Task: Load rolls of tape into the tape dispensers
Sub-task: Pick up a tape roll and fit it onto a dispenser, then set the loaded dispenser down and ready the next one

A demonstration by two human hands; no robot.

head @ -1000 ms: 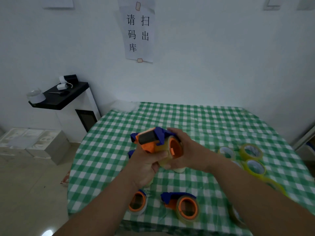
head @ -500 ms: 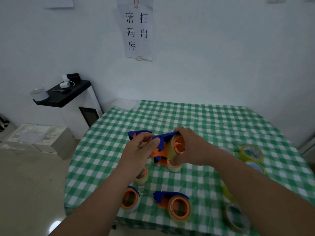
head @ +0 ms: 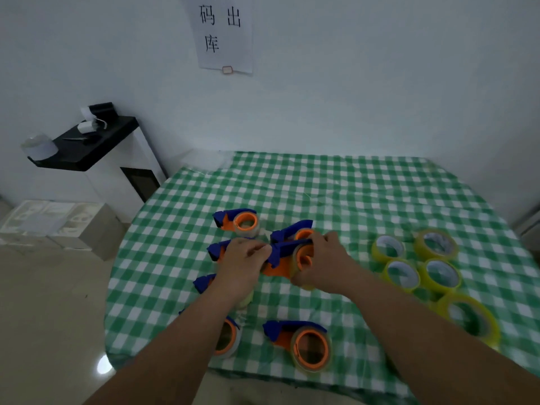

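Observation:
Both my hands hold one orange and blue tape dispenser (head: 287,257) just above the green checked table (head: 336,194). My left hand (head: 242,266) grips its blue front end. My right hand (head: 323,263) curls round its tape roll and orange hub. Several more loaded dispensers lie around it: one behind (head: 238,222), one at the front (head: 304,343), one under my left forearm (head: 226,339). Several loose yellow tape rolls (head: 401,273) lie flat on the right.
A black-topped white stand (head: 96,150) with small items is at the left beside the table. White boxes (head: 55,222) sit on the floor. A paper notice (head: 223,33) hangs on the wall behind. The table's front edge is close to me.
My hands have lowered the held dispenser toward the table among the others. The view tilted down, bringing more yellow rolls and dispensers into sight.

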